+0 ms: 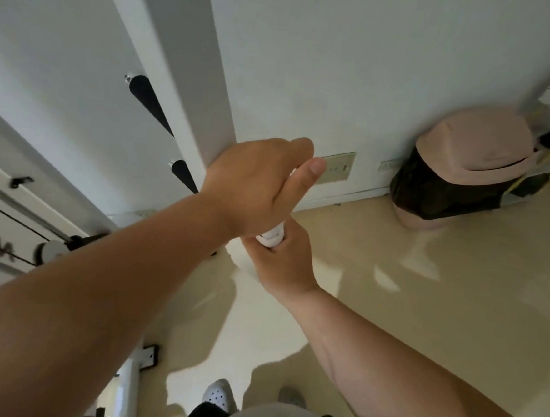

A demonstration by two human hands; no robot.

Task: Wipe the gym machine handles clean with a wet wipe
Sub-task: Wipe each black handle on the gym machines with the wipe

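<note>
At the far left stands the gym machine frame (14, 190) with its cable and pulley (47, 252). Two black handles (151, 102) jut from the white post (179, 71), one above the other and both bare.

Just right of the post, the left grip (255, 187) is clenched with the thumb laid forward. What it grasps is covered by the hand, most likely the handle being cleaned. Directly below and touching it, the wet wipe (271, 237) shows as a white roll. The right grip (279, 260) is clenched around the wipe from underneath.

The handle's long axis seems to run through both fists, from the thumb up top down towards the floor (390, 314). The right grip is therefore the one placed to slide or twist the wipe along it while the left steadies. Downward there is open room. Upward, the left fist blocks the way and would have to shift.

Further right, well apart, are a wall socket plate (335, 167) and a lidded bin (465, 166) against the wall.
</note>
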